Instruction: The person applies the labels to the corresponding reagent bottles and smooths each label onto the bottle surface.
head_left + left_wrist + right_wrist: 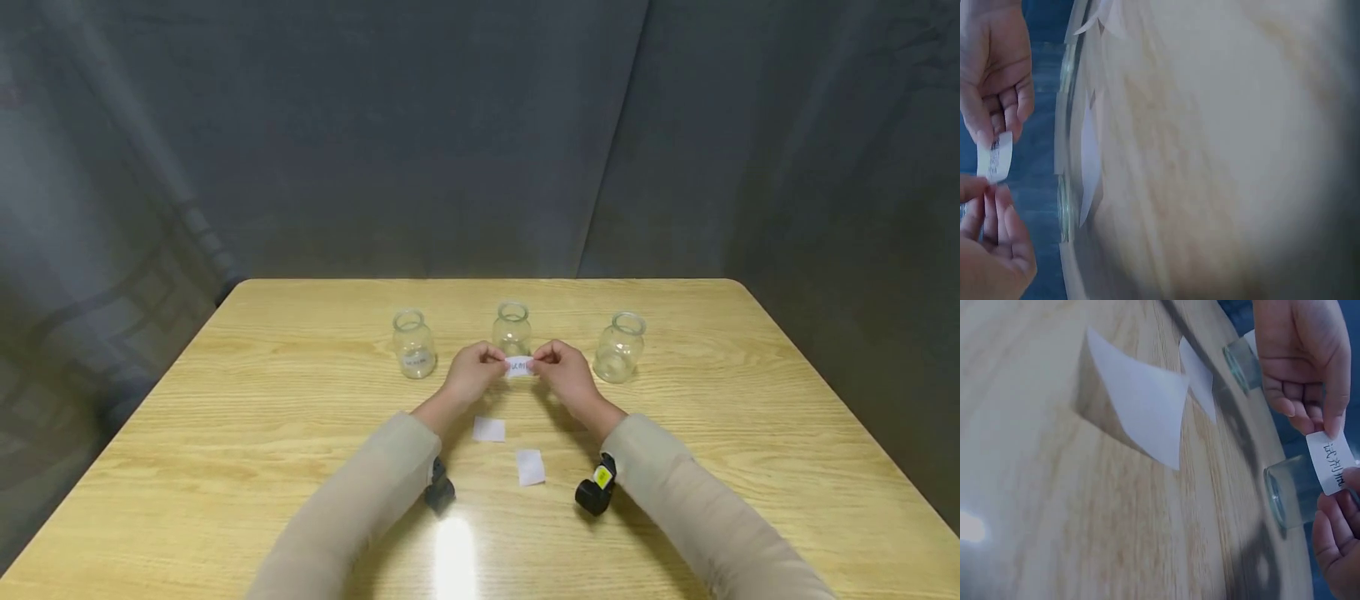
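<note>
A small white paper label (519, 367) with dark handwritten characters is stretched between both hands, above the table and in front of the middle glass jar (513, 323). My left hand (474, 371) pinches its left end between thumb and fingertips. The other end is pinched the same way by my right hand (566, 375). In the right wrist view the writing on the label (1329, 461) faces the camera, with the jar (1294, 487) behind it. Whether the label touches the jar cannot be told.
To the left stands a glass jar (408, 337) bearing a written label (417, 361). An open-mouthed glass jar (619, 350) is at the right. Two white paper pieces, one farther (489, 429) and one nearer (531, 468), lie on the wooden table (262, 433) between the forearms.
</note>
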A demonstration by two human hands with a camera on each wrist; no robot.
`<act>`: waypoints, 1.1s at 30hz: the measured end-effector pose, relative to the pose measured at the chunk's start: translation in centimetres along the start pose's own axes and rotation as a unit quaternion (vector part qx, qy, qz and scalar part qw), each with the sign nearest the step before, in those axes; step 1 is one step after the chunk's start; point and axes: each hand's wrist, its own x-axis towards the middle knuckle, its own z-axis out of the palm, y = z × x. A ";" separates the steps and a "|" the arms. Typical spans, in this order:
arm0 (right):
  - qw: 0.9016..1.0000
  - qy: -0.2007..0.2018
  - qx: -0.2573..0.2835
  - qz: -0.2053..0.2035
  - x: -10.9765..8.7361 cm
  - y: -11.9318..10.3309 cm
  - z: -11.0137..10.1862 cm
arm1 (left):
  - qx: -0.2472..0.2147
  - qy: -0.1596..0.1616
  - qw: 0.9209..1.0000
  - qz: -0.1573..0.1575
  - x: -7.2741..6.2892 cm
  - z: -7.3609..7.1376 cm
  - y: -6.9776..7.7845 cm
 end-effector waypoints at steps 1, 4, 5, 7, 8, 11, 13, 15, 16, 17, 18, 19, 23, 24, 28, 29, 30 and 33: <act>1.000 0.003 -0.001 0.000 0.2 0.1 0.1 | 0.005 0.008 1.000 -0.002 0.1 0.1 0.0; 1.000 0.011 0.000 0.001 0.5 0.4 0.3 | 0.019 0.032 0.999 -0.010 0.2 0.4 -0.1; 1.000 0.013 0.001 0.001 0.6 0.5 0.3 | 0.024 0.037 0.999 -0.014 0.2 0.5 -0.1; 1.000 0.019 0.006 0.003 0.7 0.6 0.5 | 0.024 0.044 0.999 -0.020 0.2 0.6 -0.1; 1.000 0.024 0.008 0.003 0.7 0.6 0.6 | 0.023 0.046 0.998 -0.021 0.2 0.6 -0.2; 0.999 0.034 0.000 0.005 0.7 0.7 0.8 | 0.018 0.045 0.998 -0.026 0.2 0.7 -0.2; 0.999 0.039 -0.006 0.002 0.8 0.7 0.8 | 0.017 0.050 0.998 -0.023 0.2 0.8 -0.2; 0.999 0.041 -0.008 -0.002 1.0 0.6 0.8 | 0.021 0.063 0.998 -0.020 0.3 0.8 0.0; 0.999 0.042 -0.006 -0.004 1.1 0.6 0.8 | 0.027 0.072 0.997 -0.015 0.4 0.9 0.1; 0.999 0.042 -0.004 -0.007 1.3 0.6 0.8 | 0.032 0.080 0.996 -0.011 0.5 0.9 0.2; 0.999 0.042 0.001 -0.007 1.4 0.5 0.8 | 0.037 0.086 0.996 -0.009 0.5 0.9 0.3; 0.999 0.041 0.006 -0.007 1.5 0.5 0.8 | 0.044 0.093 0.995 -0.008 0.6 0.9 0.3; 0.999 0.045 0.022 -0.003 1.7 0.4 0.9 | 0.062 0.101 0.993 -0.004 0.8 1.0 0.5; 0.999 0.047 0.024 -0.002 1.7 0.4 1.0 | 0.067 0.100 0.993 -0.003 0.8 1.0 0.6; 0.998 0.050 0.024 -0.005 1.8 0.3 1.1 | 0.070 0.093 0.993 -0.002 0.8 0.9 0.6; 0.998 0.050 0.025 -0.005 1.8 0.3 1.2 | 0.070 0.093 0.993 -0.001 0.8 0.8 0.5; 0.998 0.050 0.023 -0.005 1.8 0.4 1.2 | 0.066 0.091 0.994 -0.004 0.8 0.8 0.5; 0.998 0.052 0.019 -0.004 1.8 0.4 1.2 | 0.062 0.089 0.994 -0.008 0.9 0.7 0.5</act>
